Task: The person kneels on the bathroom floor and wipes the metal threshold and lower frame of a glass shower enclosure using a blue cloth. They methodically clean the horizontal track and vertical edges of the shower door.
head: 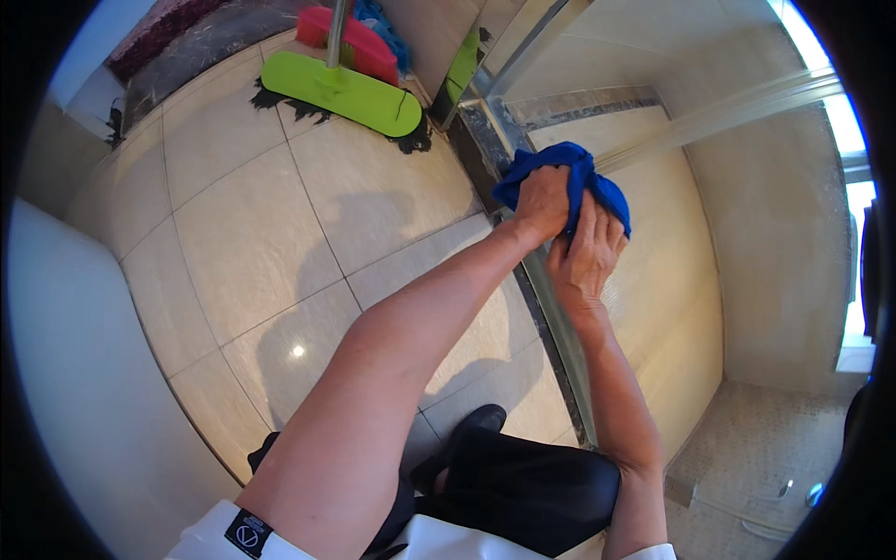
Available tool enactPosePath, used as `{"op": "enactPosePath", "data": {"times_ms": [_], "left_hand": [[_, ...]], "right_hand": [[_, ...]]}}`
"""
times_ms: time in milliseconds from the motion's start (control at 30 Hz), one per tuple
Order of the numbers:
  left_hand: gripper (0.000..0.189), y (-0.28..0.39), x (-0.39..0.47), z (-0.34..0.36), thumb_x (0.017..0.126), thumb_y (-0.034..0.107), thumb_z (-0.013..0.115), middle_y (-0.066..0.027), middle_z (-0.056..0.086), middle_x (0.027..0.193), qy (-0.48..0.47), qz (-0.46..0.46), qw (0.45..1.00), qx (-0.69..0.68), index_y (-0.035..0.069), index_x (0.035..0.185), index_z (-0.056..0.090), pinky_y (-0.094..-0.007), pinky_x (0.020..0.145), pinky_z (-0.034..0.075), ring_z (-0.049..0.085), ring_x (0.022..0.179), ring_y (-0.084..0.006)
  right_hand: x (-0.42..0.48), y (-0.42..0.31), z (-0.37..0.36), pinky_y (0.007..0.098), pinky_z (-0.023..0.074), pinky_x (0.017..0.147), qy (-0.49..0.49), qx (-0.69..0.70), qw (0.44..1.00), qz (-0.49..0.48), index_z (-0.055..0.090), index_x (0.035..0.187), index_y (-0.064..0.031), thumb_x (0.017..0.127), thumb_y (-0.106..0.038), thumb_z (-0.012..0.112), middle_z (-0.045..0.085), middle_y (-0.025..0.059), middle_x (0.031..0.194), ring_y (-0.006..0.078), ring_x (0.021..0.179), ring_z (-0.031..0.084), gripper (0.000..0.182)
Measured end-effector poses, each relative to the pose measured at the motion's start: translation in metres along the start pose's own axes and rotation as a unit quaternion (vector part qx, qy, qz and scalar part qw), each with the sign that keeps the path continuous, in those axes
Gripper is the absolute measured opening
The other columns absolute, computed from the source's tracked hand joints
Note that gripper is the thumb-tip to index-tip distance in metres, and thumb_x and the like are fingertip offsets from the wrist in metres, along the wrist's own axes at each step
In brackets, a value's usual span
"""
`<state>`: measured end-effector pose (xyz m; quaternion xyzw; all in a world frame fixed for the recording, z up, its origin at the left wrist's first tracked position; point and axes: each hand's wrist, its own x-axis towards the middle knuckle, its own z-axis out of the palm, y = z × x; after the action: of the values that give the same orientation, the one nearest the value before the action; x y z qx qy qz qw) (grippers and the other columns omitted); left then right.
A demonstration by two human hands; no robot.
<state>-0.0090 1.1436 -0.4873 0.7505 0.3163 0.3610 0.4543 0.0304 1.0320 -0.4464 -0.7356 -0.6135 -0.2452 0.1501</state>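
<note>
A bunched blue cloth (572, 164) is held between my two hands above the metal-framed sill (553, 294) of a shower enclosure. My left hand (544, 198) grips it from the left, its fingers partly buried in the folds. My right hand (590, 255) lies close beside it, fingers stretched along the cloth's lower right side; the fingertips press on the fabric. What the cloth touches underneath is hidden by the hands and the folds.
A lime-green broom head (343, 94) with dark bristles stands on the beige floor tiles (245, 245). Behind it are a pink brush head (364, 45) and blue plastic (385, 31). A pale shower rail or glass edge (728, 119) runs right. A white panel (84, 336) borders the left.
</note>
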Motion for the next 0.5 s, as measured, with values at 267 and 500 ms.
{"op": "enactPosePath", "data": {"times_ms": [267,500], "left_hand": [[0.026,-0.061,-0.001,-0.004,0.094,0.026,0.061,-0.0218,0.068,0.107,-0.010,-0.060,0.997,-0.049,0.004,0.107,0.064,-0.0424,0.086,0.051,0.064,0.103,-0.0404],[0.027,-0.041,0.013,-0.028,0.097,0.023,0.055,-0.0289,0.066,0.090,0.252,-0.037,0.967,0.016,-0.001,0.087,0.062,-0.0530,0.073,0.049,0.063,0.088,-0.0478]], "right_hand": [[-0.014,-0.010,0.051,0.0510,0.0330,0.107,-0.056,0.133,0.989,0.013,0.044,0.142,0.0025,0.072,-0.005,0.062,0.055,0.0223,0.133,0.0418,0.129,0.046,0.073],[-0.013,-0.019,0.069,0.0501,0.0364,0.101,0.036,0.183,0.982,0.031,0.047,0.140,0.0021,0.074,-0.003,0.060,0.057,0.0207,0.130,0.0394,0.122,0.050,0.068]]}}
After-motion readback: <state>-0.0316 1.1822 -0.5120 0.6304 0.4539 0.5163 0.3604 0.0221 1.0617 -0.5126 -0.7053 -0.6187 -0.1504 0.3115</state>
